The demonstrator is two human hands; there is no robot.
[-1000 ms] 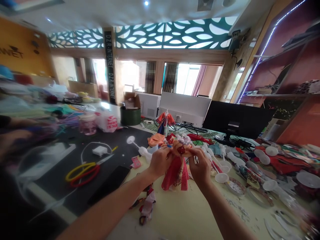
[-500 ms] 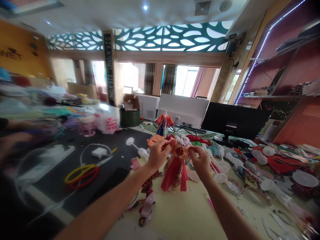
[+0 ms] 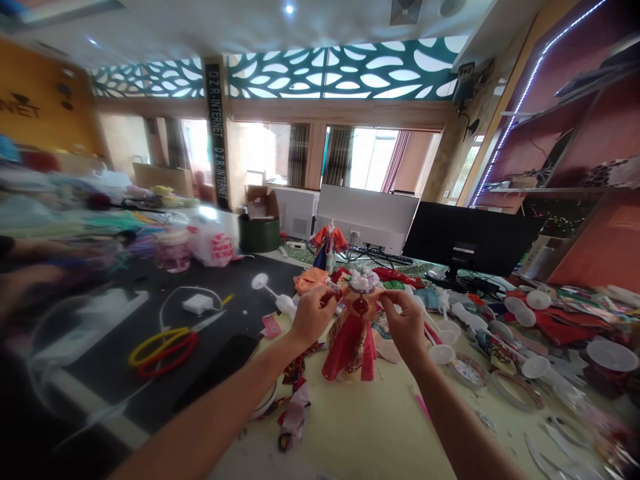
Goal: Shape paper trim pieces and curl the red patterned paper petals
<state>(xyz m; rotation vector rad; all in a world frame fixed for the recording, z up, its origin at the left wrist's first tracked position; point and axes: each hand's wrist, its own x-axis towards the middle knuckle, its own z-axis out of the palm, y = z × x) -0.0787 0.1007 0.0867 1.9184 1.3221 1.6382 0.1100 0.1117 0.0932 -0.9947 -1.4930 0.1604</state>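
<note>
Both forearms are raised; one costumed doll (image 3: 351,347) is held upright between the left hand (image 3: 313,317) and right hand (image 3: 404,327), each grip pinched on its shoulders, and a second doll (image 3: 327,249) is stood beyond.

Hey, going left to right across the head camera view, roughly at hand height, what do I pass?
Yellow-and-red-handled scissors, black phone, left hand, doll in a red gown, right hand, white plastic disc, red fabric scraps.
</note>
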